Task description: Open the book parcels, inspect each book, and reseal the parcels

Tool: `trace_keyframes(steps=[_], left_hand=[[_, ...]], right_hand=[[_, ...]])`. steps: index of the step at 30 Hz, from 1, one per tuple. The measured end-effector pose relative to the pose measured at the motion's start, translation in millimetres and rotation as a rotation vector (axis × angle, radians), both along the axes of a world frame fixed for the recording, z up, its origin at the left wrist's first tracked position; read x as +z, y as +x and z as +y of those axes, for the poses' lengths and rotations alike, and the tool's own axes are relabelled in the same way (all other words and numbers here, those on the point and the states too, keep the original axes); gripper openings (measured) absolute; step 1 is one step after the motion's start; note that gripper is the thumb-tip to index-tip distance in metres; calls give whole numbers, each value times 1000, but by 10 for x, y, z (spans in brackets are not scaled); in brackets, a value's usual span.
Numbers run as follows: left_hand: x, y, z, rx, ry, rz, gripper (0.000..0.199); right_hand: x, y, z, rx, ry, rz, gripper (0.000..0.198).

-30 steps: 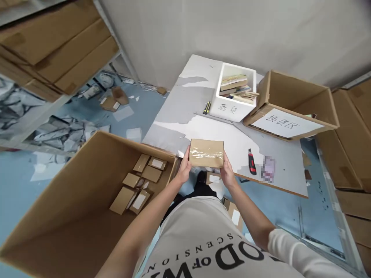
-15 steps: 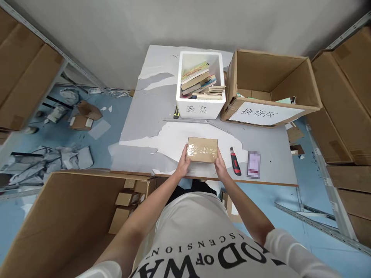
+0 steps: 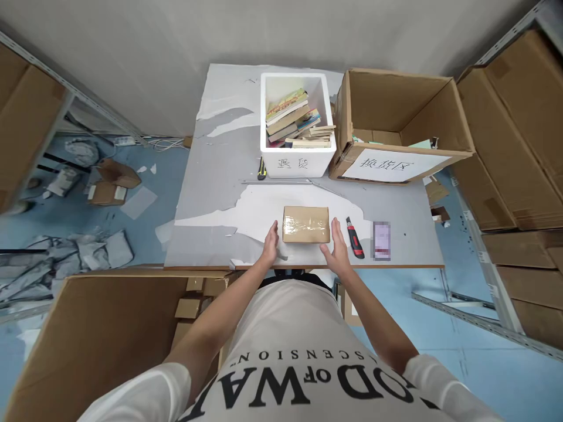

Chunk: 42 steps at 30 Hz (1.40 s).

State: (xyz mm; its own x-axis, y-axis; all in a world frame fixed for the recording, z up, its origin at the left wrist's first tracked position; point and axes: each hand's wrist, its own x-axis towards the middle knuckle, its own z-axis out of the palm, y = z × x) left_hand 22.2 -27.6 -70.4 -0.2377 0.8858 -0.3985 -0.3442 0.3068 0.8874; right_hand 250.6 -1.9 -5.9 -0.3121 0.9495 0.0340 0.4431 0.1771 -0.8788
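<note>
A small brown cardboard box [image 3: 306,224], with shiny clear tape across its top, rests near the front edge of the table [image 3: 211,246]. My left hand [image 3: 271,244] is open just left of the box, a gap between them. On the other side my right hand [image 3: 336,248] is open, thumb apart from the fingers, close to the box but holding nothing. To the right of that hand lies a red and black utility knife [image 3: 355,238]. Beyond the knife is a blurred-out purple rectangular item [image 3: 381,241].
A white foam bin [image 3: 301,163] of books stands at the back, a yellow and black cutter [image 3: 262,169] beside it. Right of it is an open, labelled carton [image 3: 396,165]. A large carton [image 3: 118,310] holding small boxes stands at front left. Shelving with cartons [image 3: 505,158] flanks the right.
Both hands have let go of the cardboard box and moved apart to its sides. The box stays on the table. The view has shifted slightly.
</note>
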Motion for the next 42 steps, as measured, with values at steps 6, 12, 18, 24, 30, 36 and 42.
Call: trace_keyframes(steps=[6, 12, 18, 24, 30, 36, 42], left_hand=[[-350, -153, 71, 0, -404, -194, 94], [-418, -53, 88, -92, -409, -208, 95], [-381, 48, 135, -80, -431, -237, 96], [-124, -242, 58, 90, -197, -140, 83], [138, -424, -195, 125, 86, 32, 77], [71, -188, -404, 64, 106, 96, 71], [42, -119, -440, 44, 87, 114, 62]], right_hand=[[195, -211, -95, 258, 167, -262, 81], [93, -46, -115, 229, 162, -311, 78], [122, 165, -73, 253, 149, -281, 79], [93, 198, 29, 147, 115, -20, 75], [-452, 175, 80, -208, -228, 497, 65], [-1006, 156, -32, -397, -432, 620, 61], [-1205, 160, -40, -482, -495, 682, 63]])
